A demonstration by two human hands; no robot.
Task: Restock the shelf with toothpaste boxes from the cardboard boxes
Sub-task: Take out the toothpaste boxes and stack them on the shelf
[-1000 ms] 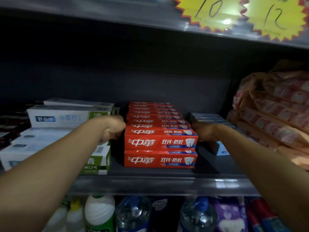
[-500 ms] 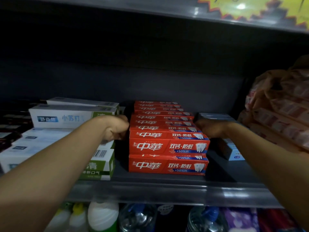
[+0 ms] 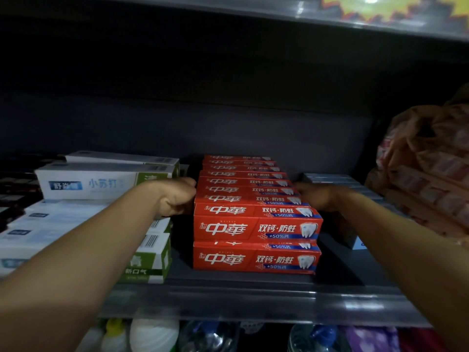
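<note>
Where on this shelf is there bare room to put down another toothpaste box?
Bare shelf shows right of the red toothpaste stack, before the blue boxes. The strip along the front lip is narrow. The left is crowded: white-and-green boxes sit close beside the stack.

Red boxes (image 3: 256, 228) printed 中華 in white, then 双钙·防蛀 and +50%钙 on a blue band. White-green box (image 3: 106, 182) marked 小苏打. Lower green box (image 3: 149, 260) ending in 新口气. Yellow tags (image 3: 365, 8) above unreadable.
</note>
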